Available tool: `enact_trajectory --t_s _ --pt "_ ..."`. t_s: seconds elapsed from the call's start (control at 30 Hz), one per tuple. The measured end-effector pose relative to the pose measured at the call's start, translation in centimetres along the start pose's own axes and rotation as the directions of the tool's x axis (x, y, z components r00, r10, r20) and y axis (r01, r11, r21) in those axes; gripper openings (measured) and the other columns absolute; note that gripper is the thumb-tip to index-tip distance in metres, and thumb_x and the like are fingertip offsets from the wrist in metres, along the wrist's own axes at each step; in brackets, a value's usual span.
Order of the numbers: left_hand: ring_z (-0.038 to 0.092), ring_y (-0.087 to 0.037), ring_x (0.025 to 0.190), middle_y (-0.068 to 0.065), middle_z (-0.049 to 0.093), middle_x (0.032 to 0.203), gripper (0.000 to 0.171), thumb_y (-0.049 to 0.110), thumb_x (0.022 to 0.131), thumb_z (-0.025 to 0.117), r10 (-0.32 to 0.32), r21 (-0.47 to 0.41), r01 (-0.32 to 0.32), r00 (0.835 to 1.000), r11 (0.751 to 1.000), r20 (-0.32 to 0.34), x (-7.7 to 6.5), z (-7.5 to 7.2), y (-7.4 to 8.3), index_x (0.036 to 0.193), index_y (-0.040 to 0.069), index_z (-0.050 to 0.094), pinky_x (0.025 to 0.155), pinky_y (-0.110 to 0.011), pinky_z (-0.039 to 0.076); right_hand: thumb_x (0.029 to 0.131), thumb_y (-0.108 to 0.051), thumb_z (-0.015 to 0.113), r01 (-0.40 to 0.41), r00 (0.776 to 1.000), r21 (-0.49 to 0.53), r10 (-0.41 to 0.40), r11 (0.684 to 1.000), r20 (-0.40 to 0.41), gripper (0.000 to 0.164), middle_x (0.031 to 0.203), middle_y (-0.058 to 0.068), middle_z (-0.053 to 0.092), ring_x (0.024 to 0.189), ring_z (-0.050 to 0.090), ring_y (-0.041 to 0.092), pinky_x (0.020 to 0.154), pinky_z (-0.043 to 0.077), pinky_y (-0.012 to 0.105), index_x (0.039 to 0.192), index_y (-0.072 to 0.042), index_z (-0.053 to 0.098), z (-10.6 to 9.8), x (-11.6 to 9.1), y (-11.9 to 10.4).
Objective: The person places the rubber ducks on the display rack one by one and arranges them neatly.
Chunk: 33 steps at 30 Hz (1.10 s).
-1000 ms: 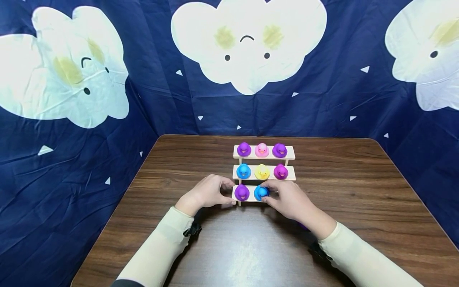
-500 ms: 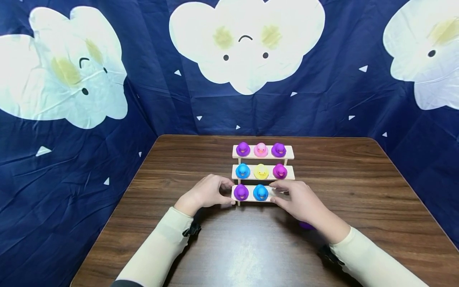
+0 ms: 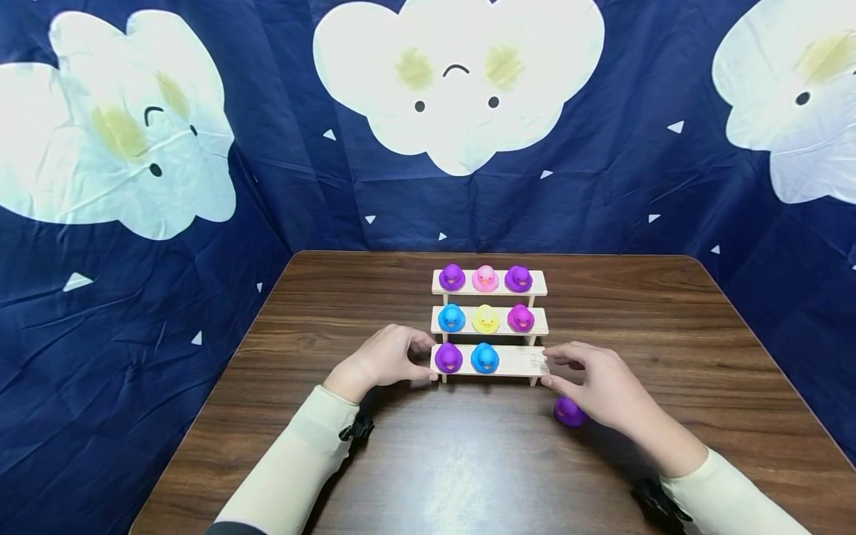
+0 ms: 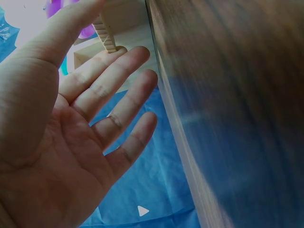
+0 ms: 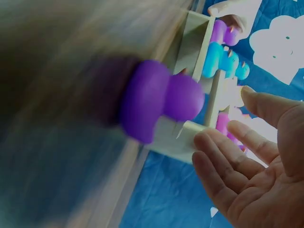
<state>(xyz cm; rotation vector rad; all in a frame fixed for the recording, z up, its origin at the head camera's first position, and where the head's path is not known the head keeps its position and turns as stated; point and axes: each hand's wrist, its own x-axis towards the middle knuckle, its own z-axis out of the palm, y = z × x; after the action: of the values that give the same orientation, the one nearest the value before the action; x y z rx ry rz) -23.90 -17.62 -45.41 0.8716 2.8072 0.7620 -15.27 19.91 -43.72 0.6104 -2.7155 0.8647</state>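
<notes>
A three-tier wooden display stand [image 3: 521, 362] holds small rubber ducks in rows. On its lowest step sit a purple duck [image 3: 448, 358] and a blue duck [image 3: 484, 358], with bare wood to their right. My left hand [image 3: 381, 360] holds that step's left end between thumb and forefinger; the other fingers [image 4: 137, 135] extend loosely. At the right end, my right hand [image 3: 605, 379] is open and holds nothing, its thumb and fingertips right by the step's corners. Another purple duck [image 3: 569, 412] stands on the table just below this hand, large in the right wrist view.
The middle step carries a blue duck [image 3: 451, 318], a yellow duck [image 3: 485, 320] and a magenta duck [image 3: 521, 318]. Two purple ducks flank a pink duck [image 3: 484, 279] on top. A brown wooden table [image 3: 321, 297] is enclosed by blue cloth [image 3: 401, 200] with white clouds.
My right hand has let go of the blue duck on the lowest step and moved right, past the step's end. The purple duck on the table has come into view. The left hand stays put.
</notes>
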Motion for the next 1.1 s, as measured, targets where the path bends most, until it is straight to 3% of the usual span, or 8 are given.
enact_trajectory --t_s 0.17,0.53,0.73,1.1 --pt "0.070 -0.010 0.095 0.009 0.076 0.097 0.042 0.042 0.075 0.095 -0.004 0.003 0.004 1.000 1.000 -0.002 0.0 0.0 0.0 0.109 0.023 0.079 0.089 -0.034 0.054 0.087 -0.030 0.088 -0.035 0.999 -0.001 0.035 0.999 0.004 0.037 0.114 0.001 0.076 0.100 0.073 0.025 0.084 0.059 0.051 0.118 -0.012 0.077 -0.7 -1.6 1.0" --pt "0.070 -0.011 0.096 0.008 0.076 0.098 0.044 0.043 0.075 0.095 -0.005 0.011 0.005 1.000 1.000 -0.018 0.0 0.0 -0.2 0.109 0.022 0.079 0.089 -0.034 0.055 0.085 -0.044 0.088 -0.027 0.995 -0.016 0.028 1.000 0.097 0.045 0.114 -0.006 0.075 0.104 0.072 0.021 0.088 0.057 0.048 0.119 -0.016 0.077 -1.2 -3.8 1.9" --pt "0.070 -0.012 0.096 0.007 0.076 0.098 0.044 0.042 0.075 0.095 -0.008 0.006 0.008 1.000 1.000 -0.015 -0.1 0.0 -0.1 0.110 0.020 0.079 0.089 -0.035 0.055 0.084 -0.042 0.088 -0.017 0.987 -0.021 0.020 1.000 0.160 0.044 0.112 -0.011 0.073 0.101 0.071 0.016 0.087 0.057 0.045 0.119 -0.018 0.077 -1.2 -4.5 2.1" --pt "0.070 -0.012 0.096 0.007 0.076 0.098 0.045 0.042 0.075 0.095 -0.004 0.006 0.004 1.000 1.000 -0.012 0.0 0.0 0.0 0.110 0.020 0.079 0.089 -0.036 0.055 0.081 -0.033 0.092 0.027 0.983 -0.050 -0.017 0.998 0.184 0.038 0.105 -0.018 0.071 0.095 0.067 0.006 0.083 0.056 0.039 0.115 -0.022 0.077 -0.7 -4.6 2.4"
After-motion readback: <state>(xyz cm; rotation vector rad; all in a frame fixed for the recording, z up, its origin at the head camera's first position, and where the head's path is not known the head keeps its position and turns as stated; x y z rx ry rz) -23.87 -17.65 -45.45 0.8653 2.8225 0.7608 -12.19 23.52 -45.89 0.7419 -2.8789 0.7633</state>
